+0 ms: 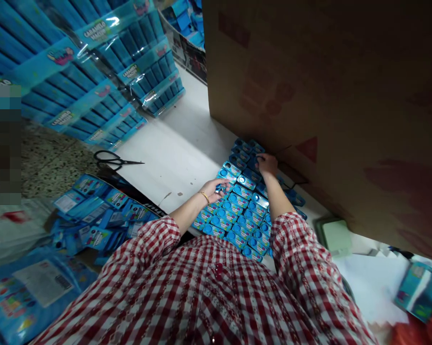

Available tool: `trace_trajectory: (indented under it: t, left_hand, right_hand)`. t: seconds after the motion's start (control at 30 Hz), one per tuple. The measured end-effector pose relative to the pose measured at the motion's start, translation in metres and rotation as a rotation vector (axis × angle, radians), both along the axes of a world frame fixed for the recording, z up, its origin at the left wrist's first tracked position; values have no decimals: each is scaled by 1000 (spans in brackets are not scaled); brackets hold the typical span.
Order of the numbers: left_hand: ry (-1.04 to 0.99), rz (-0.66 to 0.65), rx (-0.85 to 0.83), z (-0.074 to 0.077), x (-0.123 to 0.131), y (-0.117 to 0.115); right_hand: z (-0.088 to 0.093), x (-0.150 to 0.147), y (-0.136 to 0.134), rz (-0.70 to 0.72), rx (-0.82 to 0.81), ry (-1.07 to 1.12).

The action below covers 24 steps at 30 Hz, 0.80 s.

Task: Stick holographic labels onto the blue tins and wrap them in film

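Several small blue packets (237, 211) lie packed in rows on the white table (173, 148). My left hand (214, 188) rests at the left side of the rows, fingers curled on one blue packet. My right hand (267, 164) reaches to the far rows beside a big cardboard box (327, 96), fingers closed on a packet there. Both sleeves are red and white check.
Black scissors (117, 160) lie on the table to the left. Stacks of wrapped blue display boxes (94, 72) stand at the back left. Loose blue cartons (97, 215) lie on the floor to the left. A green object (334, 235) sits to the right.
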<state>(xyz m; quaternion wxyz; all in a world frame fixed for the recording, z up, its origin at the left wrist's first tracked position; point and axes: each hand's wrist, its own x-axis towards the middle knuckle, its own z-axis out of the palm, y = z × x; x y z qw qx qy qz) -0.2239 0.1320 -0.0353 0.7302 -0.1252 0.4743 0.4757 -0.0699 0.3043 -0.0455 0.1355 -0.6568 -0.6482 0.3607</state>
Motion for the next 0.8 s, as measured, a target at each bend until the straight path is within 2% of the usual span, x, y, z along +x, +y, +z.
trace_trajectory:
  t: [0.13, 0.3, 0.4, 0.47, 0.57, 0.7, 0.73, 0.8]
  left_hand:
    - [11, 15, -22, -1, -10, -11]
    - [22, 89, -19, -4, -21, -23]
    - [25, 105, 2, -2, -23, -24]
    - [38, 100, 12, 0, -24, -23]
    - [65, 83, 15, 2, -25, -20]
    - [86, 72, 28, 1, -24, -17]
    - [92, 73, 30, 1, -24, -17]
    - [103, 81, 27, 1, -24, -18]
  right_hand:
    - [-2, -14, 27, 180, 131, -364]
    - [-9, -28, 57, 265, -85, -553]
    - [-9, -27, 62, 241, -108, -582]
    - [-4, -24, 48, 202, -6, -567]
    - [5, -26, 4, 239, 168, -439]
    - [9, -46, -61, 723, 203, -225]
    - [8, -52, -70, 809, 195, -231]
    - [6, -62, -80, 875, 178, -283]
